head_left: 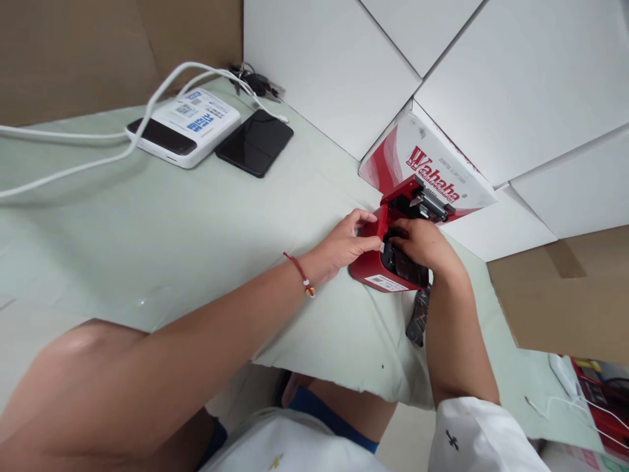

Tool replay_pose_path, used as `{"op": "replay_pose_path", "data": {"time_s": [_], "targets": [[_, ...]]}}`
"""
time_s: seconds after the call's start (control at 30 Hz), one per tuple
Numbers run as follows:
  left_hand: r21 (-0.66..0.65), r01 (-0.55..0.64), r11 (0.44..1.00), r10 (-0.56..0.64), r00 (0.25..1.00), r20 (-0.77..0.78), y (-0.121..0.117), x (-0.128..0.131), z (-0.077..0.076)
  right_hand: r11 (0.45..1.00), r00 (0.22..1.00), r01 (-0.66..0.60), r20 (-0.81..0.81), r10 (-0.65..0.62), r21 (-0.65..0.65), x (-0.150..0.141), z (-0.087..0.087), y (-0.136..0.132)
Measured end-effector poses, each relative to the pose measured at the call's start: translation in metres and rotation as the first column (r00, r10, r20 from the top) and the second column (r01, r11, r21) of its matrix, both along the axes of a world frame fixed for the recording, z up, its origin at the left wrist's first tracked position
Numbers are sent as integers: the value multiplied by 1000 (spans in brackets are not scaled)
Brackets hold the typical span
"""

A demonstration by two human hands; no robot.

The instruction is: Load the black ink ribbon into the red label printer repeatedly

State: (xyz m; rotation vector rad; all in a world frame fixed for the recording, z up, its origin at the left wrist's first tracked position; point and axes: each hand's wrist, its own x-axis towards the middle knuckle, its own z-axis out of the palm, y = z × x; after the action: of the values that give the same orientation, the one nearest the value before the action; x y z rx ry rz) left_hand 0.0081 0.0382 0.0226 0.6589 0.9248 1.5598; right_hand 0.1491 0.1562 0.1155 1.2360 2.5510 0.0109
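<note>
A small red receipt printer (pixel 366 265) stands on the pale green table cover with its lid (pixel 422 200) raised, showing a metal roller and a dark inner compartment. My left hand (pixel 346 242) grips the printer's left wall, thumb and fingers at the rim; a red string bracelet is on that wrist. My right hand (pixel 425 242) reaches into the compartment from the right, its fingers curled down. The fingertips are partly hidden inside, so what they pinch cannot be made out. A white label (pixel 386 283) is on the printer's front face.
Behind the printer leans a Wahaha carton (pixel 437 160) against white boxes (pixel 540 85). A black phone (pixel 255 143), a white device (pixel 196 124) with cables and keys (pixel 255 82) lie at back left. A dark patterned object (pixel 417 318) sits beside my right forearm. Cardboard (pixel 570 295) stands right.
</note>
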Motion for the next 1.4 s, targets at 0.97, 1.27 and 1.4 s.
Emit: {"op": "replay_pose_path", "data": {"time_s": [0.97,1.27,1.4], "targets": [[201,6,980,77,911,-404,-1,-4,-1,953,512,-28,-814,274,303,81,-51,-61],[211,8,978,102,857,-505,3,-5,0,962,431,31,-872,231,271,77,-66,-65],[192,16,981,70,898,-434,4,-2,-7,959,431,49,-872,233,280,75,-70,-66]]}}
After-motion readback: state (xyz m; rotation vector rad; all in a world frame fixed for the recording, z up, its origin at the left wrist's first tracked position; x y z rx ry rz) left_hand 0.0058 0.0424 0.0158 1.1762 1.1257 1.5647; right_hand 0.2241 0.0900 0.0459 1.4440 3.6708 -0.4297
